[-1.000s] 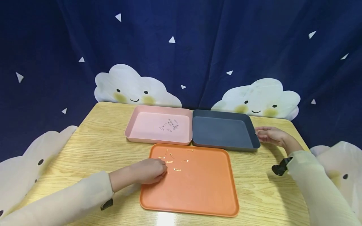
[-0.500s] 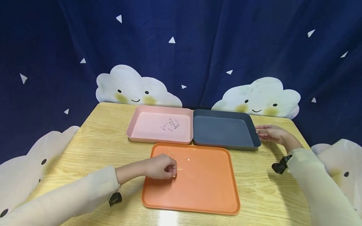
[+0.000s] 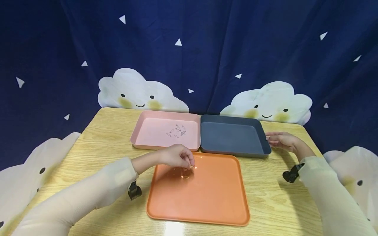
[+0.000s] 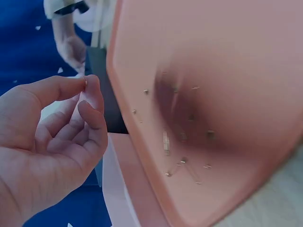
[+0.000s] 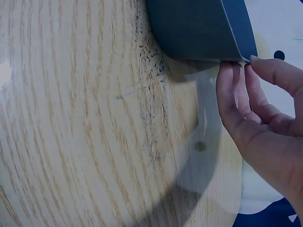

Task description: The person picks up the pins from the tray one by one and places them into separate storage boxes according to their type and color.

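Right, head view first: left hand (image 3: 178,156) hovers over the far-left part of the orange tray (image 3: 206,209), fingers curled down w/ tips bunched together. Looks like a pinch, but the pin itself is too small to make out between the tips from this view. A few gold safety pins (image 3: 186,176) lie on the tray just under and beside the fingertips. Pink tray (image 3: 141,139) sits behind the orange one, w/ a small cluster of silver safety pins (image 3: 178,130) inside, toward its right half. Dark grey tray (image 3: 236,152) sits beside the pink one, touching it. Right hand (image 3: 282,141) rests at the grey tray's right edge, fingers loosely extended, tips against the rim. All on a wooden table (image 3: 103,154).

Left wrist view: left hand (image 4: 52,137) has thumb and index tip pressed together, a tiny gold pin (image 4: 85,82) nipped between them at the very tips; other fingers curled in beneath. Pin is up off the orange tray (image 4: 236,56), on which scattered gold pins (image 4: 182,161) lie, apart from the fingers.

Right wrist view: right hand (image 5: 258,118) w/ fingers fairly straight, tips touching the corner of the grey tray (image 5: 199,28); nothing held, no wrap round the rim.
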